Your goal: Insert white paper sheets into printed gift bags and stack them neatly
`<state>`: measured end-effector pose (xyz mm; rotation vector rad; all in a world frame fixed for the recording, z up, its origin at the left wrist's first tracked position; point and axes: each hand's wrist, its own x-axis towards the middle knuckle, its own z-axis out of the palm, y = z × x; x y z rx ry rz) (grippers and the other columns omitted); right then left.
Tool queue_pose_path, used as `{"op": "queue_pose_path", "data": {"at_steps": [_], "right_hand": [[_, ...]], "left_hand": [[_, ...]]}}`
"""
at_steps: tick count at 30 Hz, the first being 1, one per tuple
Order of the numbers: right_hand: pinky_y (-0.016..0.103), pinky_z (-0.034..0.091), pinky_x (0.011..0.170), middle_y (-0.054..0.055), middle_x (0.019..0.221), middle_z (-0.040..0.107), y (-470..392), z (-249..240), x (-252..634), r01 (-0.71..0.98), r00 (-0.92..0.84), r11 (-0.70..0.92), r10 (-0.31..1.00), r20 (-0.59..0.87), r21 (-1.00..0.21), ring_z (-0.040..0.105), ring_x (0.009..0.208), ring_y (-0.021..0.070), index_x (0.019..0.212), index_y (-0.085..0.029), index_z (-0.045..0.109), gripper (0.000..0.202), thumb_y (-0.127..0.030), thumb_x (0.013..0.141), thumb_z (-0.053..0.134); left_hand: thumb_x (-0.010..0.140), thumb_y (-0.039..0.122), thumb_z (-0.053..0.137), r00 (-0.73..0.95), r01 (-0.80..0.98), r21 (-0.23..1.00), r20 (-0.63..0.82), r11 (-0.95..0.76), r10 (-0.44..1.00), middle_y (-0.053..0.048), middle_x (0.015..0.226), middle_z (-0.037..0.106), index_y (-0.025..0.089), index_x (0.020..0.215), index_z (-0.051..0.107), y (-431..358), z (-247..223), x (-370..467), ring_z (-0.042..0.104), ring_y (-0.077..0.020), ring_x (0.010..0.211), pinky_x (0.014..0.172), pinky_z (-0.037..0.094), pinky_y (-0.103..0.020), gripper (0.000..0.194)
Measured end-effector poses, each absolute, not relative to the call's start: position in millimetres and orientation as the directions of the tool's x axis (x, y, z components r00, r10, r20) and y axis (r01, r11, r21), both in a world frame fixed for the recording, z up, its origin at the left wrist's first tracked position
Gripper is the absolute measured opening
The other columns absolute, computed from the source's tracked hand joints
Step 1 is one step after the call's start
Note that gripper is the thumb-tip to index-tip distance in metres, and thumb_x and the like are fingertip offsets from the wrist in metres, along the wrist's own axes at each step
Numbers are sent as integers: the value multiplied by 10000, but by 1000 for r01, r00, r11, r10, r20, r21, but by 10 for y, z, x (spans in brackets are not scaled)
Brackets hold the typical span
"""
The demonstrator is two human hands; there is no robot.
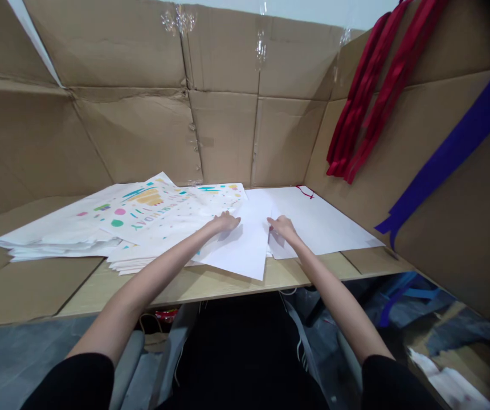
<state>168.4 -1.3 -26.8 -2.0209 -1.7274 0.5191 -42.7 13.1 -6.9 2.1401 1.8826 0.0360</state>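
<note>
- White sheet [245, 247] lies on the tabletop [211, 285], in the middle, with one corner sticking out over the near edge.
- Left hand [224, 222] rests flat on the left side of the sheet. Its grip is apart, with the fingers spread on the paper and not closed on anything.
- Right hand [282, 228] touches the right edge of the sheet. Its fingers curl down at the paper edge, but I cannot tell if the grip is pinching it.
- Both hands are near each other, with the sheet between them.
- Printed pile [151, 219], with pink, green and yellow shapes, lies just left of the sheet and partly under it.
- Plain pile [48, 239] sits further left.
- Big white paper [326, 222] lies to the right, partly under the sheet.
- Cardboard walls [228, 131] stand behind and beside the tabletop.
- Red ribbons [368, 97] hang on the right wall.
- Blue ribbon [450, 154] hangs further right, slanting down.
</note>
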Motion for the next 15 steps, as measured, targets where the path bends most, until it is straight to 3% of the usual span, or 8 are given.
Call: {"op": "queue_pose_path", "data": {"at_steps": [4, 8, 11, 15], "right_hand": [[265, 477, 716, 101, 730, 656, -24, -314, 1619, 701, 219, -94, 972, 88, -707, 640, 779, 223, 746, -114, 665, 230, -316, 803, 570], [273, 513, 614, 98, 830, 663, -23, -390, 1469, 279, 262, -100, 965, -25, -955, 638, 730, 211, 920, -108, 615, 250, -220, 696, 614], [263, 527, 614, 104, 894, 667, -31, -448, 1388, 105, 149, -119, 983, -103, -987, 646, 739, 195, 909, -108, 580, 231, -129, 679, 569], [270, 534, 670, 106, 939, 664, -52, -448, 1389, -59, 95, -65, 993, -70, -996, 648, 757, 185, 936, -120, 532, 283, -66, 659, 553]], "left_hand": [[887, 574, 211, 149, 972, 210, -194, -107, 970, -130, 1484, 299, 236, 1395, 411, 121, -105, -355, 247, -338, 1365, 1066, 217, -532, 642], [896, 582, 72, 157, 975, 189, -240, -113, 958, -97, 1523, 209, 257, 1448, 314, 84, -92, -326, 123, -298, 1406, 1095, 127, -524, 686], [897, 575, 53, 148, 972, 215, -227, -99, 963, -121, 1528, 171, 211, 1459, 296, 35, -114, -307, 125, -298, 1406, 1100, 120, -513, 713], [905, 566, 90, 161, 970, 209, -173, -123, 972, -133, 1519, 191, 205, 1424, 373, -19, 1, -301, 173, -312, 1394, 1095, 124, -527, 693]]}}
